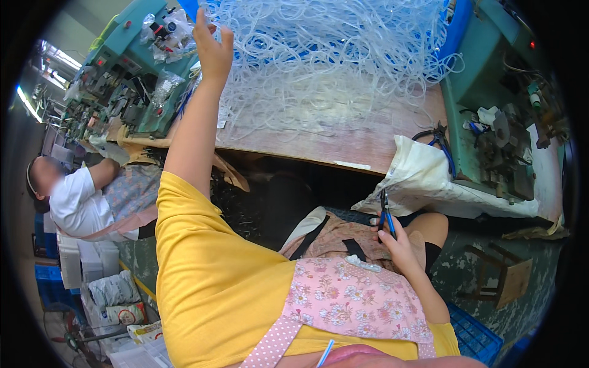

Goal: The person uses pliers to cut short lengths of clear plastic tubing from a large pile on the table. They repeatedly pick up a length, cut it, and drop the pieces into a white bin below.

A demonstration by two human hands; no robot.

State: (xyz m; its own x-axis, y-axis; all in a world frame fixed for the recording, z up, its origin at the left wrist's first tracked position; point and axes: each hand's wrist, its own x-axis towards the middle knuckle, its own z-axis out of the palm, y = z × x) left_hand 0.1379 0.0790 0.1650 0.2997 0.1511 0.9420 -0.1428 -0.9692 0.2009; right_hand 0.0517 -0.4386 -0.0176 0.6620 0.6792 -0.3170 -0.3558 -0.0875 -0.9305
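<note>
Pliers (386, 221), w/ blue handles & dark metal tip, are over the lap. From L: L hand (213, 55) has fingers apart near blue bin (456, 34), can't tell if it grips; thin clear tubes (319, 67) make tangled loops; R hand (400, 244) is closed around the pliers. Table (383, 138) is worn wood, green machines (472, 64) both sides; floor (457, 270) scuffed.

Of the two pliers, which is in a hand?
The pliers low at centre right, gripped in the right hand. The other pair lies unheld, between the white cloth and the right-hand green machine.
</note>
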